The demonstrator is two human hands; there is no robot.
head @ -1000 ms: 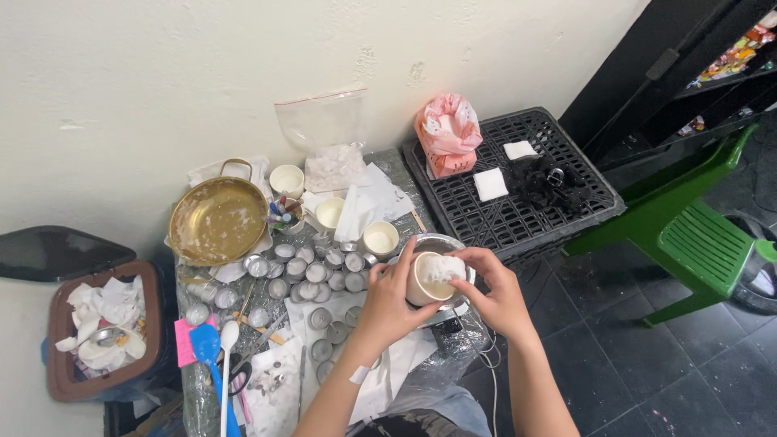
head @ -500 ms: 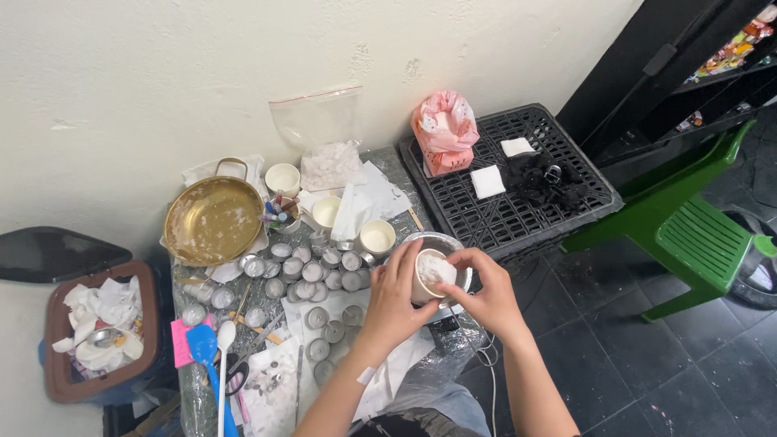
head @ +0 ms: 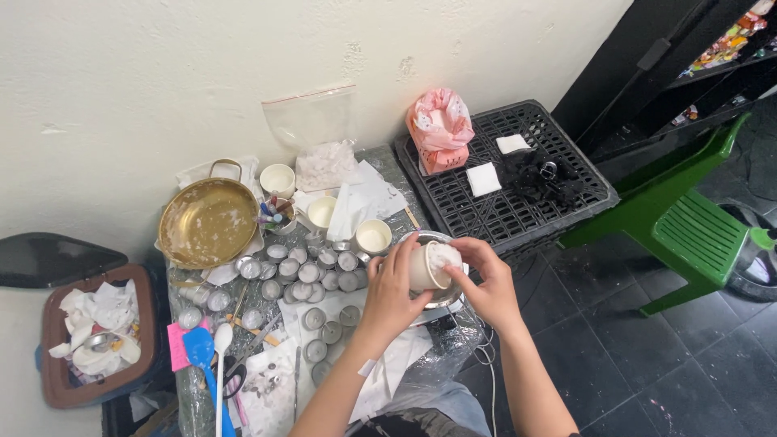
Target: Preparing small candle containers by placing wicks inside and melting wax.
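My left hand [head: 394, 285] grips a small cream cup [head: 422, 266], tilted on its side over a metal pan [head: 429, 301] at the table's right edge. My right hand [head: 484, 283] presses a white tissue [head: 444, 256] into the cup's mouth. Two more cream cups [head: 373, 236] [head: 321, 212] with pale wax stand just beyond the hands. Several small round metal tealight tins [head: 301, 271] crowd the plastic-covered table [head: 267, 388] to the left of my left hand.
A brass pot [head: 208, 222] sits at the far left. A clear bag of white flakes [head: 321, 146] leans on the wall. A blue spatula [head: 201, 353] and white spoon [head: 220, 356] lie near the front. Black crate [head: 502, 212], pink bag [head: 439, 129], green chair [head: 680, 231], brown waste bin [head: 97, 340].
The cup has tipped further onto its side in my left hand, and my right hand has pushed the tissue deeper into it. Nothing else on the table moved.
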